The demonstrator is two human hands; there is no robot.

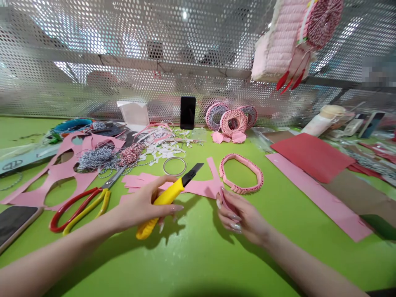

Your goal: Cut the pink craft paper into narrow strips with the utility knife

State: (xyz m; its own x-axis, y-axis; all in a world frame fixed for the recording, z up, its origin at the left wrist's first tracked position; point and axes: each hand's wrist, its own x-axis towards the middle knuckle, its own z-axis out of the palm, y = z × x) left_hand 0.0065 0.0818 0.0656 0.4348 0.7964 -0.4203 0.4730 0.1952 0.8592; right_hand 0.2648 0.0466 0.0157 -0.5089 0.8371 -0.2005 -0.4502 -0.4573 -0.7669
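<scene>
A yellow utility knife [168,195] lies in the grip of my left hand [142,202], its dark blade pointing up and to the right. My right hand [243,214] pinches a pink paper strip [213,169] that sticks up past the fingers; part of it is hidden in the palm. Behind my hands, more pink strips [198,187] lie on the green table. A pink ring with a pleated edge [241,190] rests just beyond my right hand. Farther back is a thin metal ring [175,173].
Red-and-yellow-handled scissors [83,206] lie left, near cord bundles [97,158] and cut-out pink sheet [62,175]. White scraps [163,148], an upright phone [188,112] and woven rings [233,122] stand behind. Red sheet [311,156] and a long pink strip [321,198] lie right.
</scene>
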